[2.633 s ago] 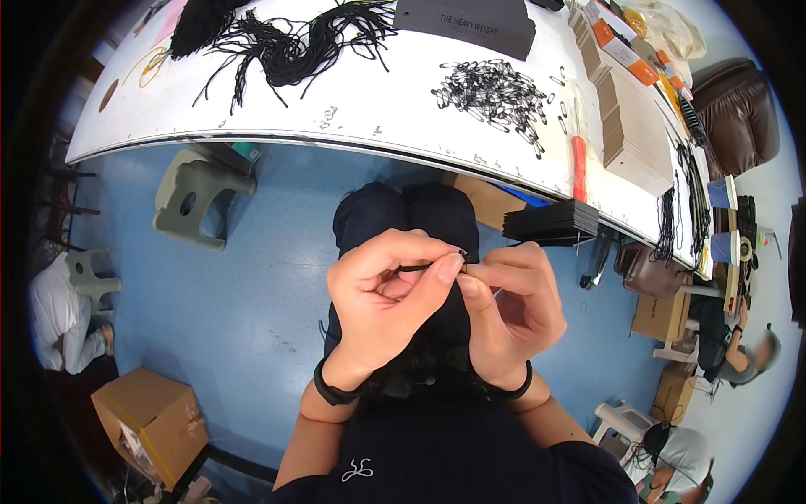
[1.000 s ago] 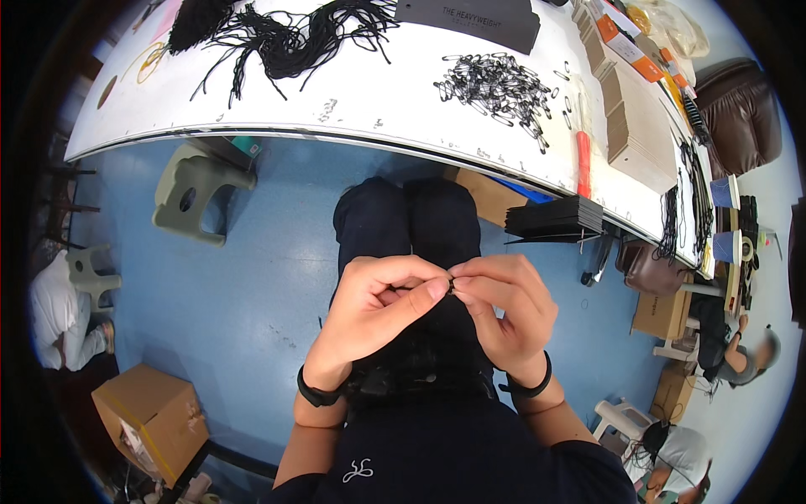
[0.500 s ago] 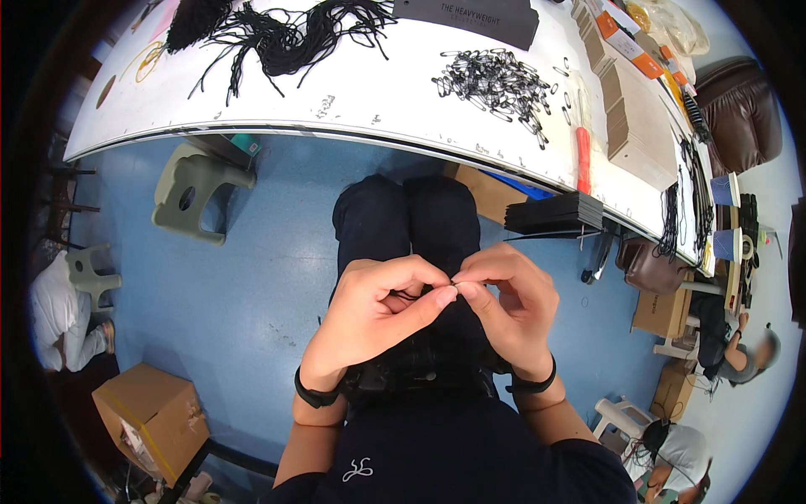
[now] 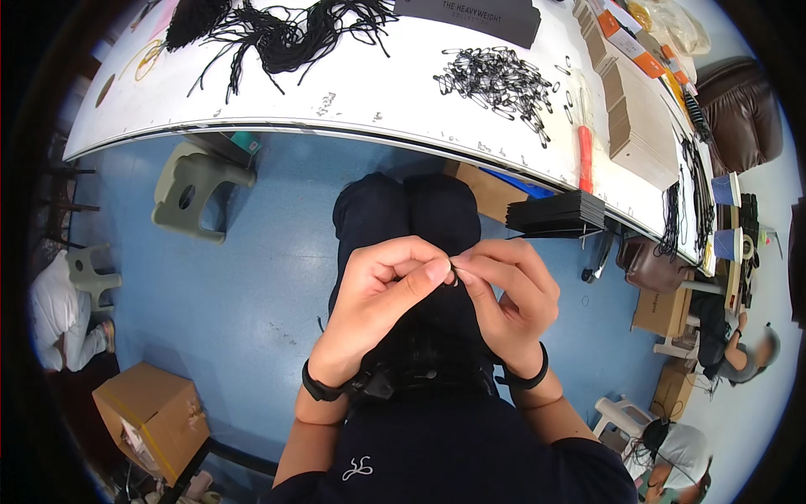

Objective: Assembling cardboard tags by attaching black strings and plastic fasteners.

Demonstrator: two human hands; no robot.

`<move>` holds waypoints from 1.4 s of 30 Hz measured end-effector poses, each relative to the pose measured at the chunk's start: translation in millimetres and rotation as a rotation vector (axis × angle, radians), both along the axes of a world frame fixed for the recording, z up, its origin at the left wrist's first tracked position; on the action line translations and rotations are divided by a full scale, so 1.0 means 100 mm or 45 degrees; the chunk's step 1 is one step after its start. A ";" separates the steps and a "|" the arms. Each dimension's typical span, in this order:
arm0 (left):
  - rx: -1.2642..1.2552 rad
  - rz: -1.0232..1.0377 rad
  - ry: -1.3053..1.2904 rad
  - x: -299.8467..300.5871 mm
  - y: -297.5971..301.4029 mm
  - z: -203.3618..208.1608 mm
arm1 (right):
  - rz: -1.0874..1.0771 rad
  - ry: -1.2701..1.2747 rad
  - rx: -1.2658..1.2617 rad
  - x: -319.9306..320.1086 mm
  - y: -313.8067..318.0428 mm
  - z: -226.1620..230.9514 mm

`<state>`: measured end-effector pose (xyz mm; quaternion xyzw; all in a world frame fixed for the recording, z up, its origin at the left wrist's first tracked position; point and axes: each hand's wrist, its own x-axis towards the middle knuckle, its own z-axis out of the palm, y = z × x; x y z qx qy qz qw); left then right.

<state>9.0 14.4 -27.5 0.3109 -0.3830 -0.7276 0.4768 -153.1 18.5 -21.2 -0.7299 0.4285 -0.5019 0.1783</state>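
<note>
Above my lap, my left hand (image 4: 378, 294) and my right hand (image 4: 512, 290) meet fingertip to fingertip. Both are closed in a pinch on a small dark loop (image 4: 455, 274); most of it is hidden by the fingers, and whether it is cord or a pin I cannot tell. Beyond my knees, a heap of black safety pins (image 4: 497, 84) lies on the white table (image 4: 277, 105). Left of it spreads a tangle of black cords (image 4: 294, 42). Flat dark grey printed tags (image 4: 470, 18) lie along the far edge of the view.
A stack of black cards (image 4: 554, 215) sits at the table's near edge, by a red-handled tool (image 4: 584, 155). Beige cards (image 4: 640, 126) stand in rows on the right. A grey-green stool (image 4: 189, 197) and a cardboard box (image 4: 151, 420) are on the left. Other people sit at both sides.
Both hands have risen slightly away from my body, still pinched together. The small dark loop now shows below the fingertips. Things on the table stay put.
</note>
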 end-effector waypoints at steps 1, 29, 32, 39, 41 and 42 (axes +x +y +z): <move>0.001 0.001 0.000 -0.02 0.00 0.00 | 0.001 0.000 0.001 0.00 0.00 0.02; -0.742 0.542 -0.832 -0.14 0.06 -0.05 | -0.081 -0.425 0.480 0.10 0.03 0.04; -0.408 0.506 -0.545 -0.16 0.05 0.01 | -0.150 -0.278 0.195 0.05 0.05 0.04; -0.324 0.497 -0.431 -0.13 0.06 0.04 | -0.084 -0.018 -0.033 0.09 0.03 0.06; -0.317 0.480 -0.440 -0.12 0.08 0.02 | -0.111 -0.045 -0.003 0.11 0.03 0.06; -0.310 0.462 -0.449 -0.11 0.08 0.01 | -0.111 -0.057 0.016 0.13 0.03 0.07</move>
